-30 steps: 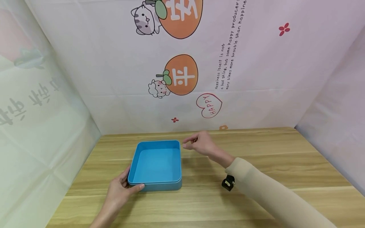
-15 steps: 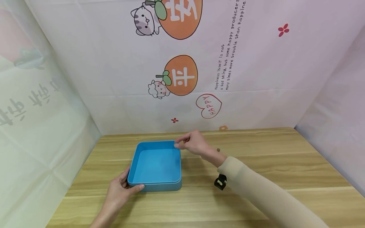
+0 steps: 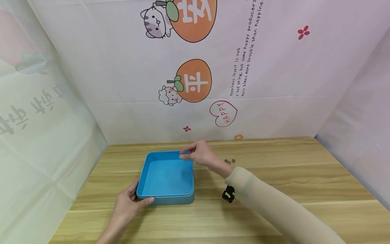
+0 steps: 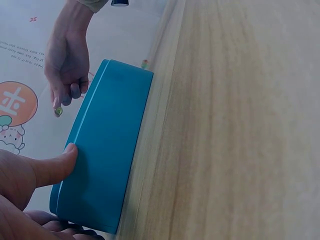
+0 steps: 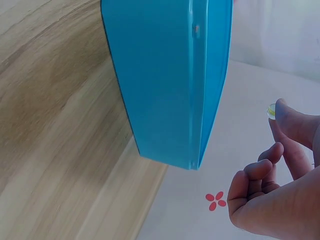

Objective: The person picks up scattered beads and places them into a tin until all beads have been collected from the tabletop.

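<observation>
A shallow square blue box (image 3: 173,200) without a lid stands on the wooden table. My left hand (image 3: 124,205) grips its near left corner, thumb on the front wall and fingers along the left side. Between thumb and index finger my right hand (image 3: 201,156) pinches a clear glass marble (image 5: 271,111) with a yellow-green swirl. This hand is over the box's far right corner, above the rim. In the left wrist view the marble (image 4: 58,111) shows at the fingertips, apart from the box wall. The box floor is bare where it shows in the head view.
Several small marbles (image 3: 229,162) lie on the table (image 3: 274,176) right of the box, behind the right wrist. A black wrist device (image 3: 228,194) hangs below the right sleeve. Printed white cloth (image 3: 268,115) closes off the back and both sides.
My right hand has moved left with the marble, from beside the box to over its far right corner. Marbles on the table have come into sight behind the wrist. My left hand stays put.
</observation>
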The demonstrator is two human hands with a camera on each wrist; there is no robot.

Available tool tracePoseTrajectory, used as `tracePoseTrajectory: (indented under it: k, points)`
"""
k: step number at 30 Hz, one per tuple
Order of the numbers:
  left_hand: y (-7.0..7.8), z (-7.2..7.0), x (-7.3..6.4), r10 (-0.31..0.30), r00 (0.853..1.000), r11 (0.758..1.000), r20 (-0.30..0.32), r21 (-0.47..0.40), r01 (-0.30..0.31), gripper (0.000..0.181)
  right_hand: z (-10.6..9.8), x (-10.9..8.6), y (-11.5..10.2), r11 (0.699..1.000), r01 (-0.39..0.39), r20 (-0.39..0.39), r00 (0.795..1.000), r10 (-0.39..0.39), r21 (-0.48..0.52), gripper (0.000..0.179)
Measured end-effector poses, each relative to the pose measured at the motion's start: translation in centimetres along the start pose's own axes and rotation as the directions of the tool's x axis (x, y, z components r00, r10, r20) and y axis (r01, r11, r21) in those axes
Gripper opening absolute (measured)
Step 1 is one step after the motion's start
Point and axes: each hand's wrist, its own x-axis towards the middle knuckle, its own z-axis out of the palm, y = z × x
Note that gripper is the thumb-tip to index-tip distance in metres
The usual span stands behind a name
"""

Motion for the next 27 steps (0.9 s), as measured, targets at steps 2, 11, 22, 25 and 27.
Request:
tracePoseTrajectory:
  k: [2,11,22,25,27]
  points:
    - [0.0,0.0,0.0,0.000,1.000,1.000,-0.002,0.002,0.000,0.104,0.3,0.1,-0.2,1.000,0.000,0.007,1.000,0.000,0.009,0.011]
    - [-0.1,0.1,0.0,0.007,1.000,1.000,0.003,-0.011,-0.007,0.103,1.6,0.7,-1.0,1.000,0.002,0.016,1.000,-0.002,-0.002,0.012]
    - [0.0,0.0,0.1,0.010,1.000,1.000,0.002,-0.006,-0.010,0.102,3.1,1.3,-1.3,0.999,0.029,0.015,0.999,-0.028,-0.043,0.011]
    - [0.0,0.0,0.1,0.001,1.000,1.000,0.002,-0.003,-0.001,0.103,3.5,1.3,-1.2,0.998,0.040,0.022,0.999,-0.039,-0.055,0.011]
    - [0.0,0.0,0.1,-0.003,1.000,1.000,0.003,-0.004,0.003,0.104,3.8,1.4,-1.1,0.997,0.047,0.024,0.999,-0.045,-0.063,0.011]
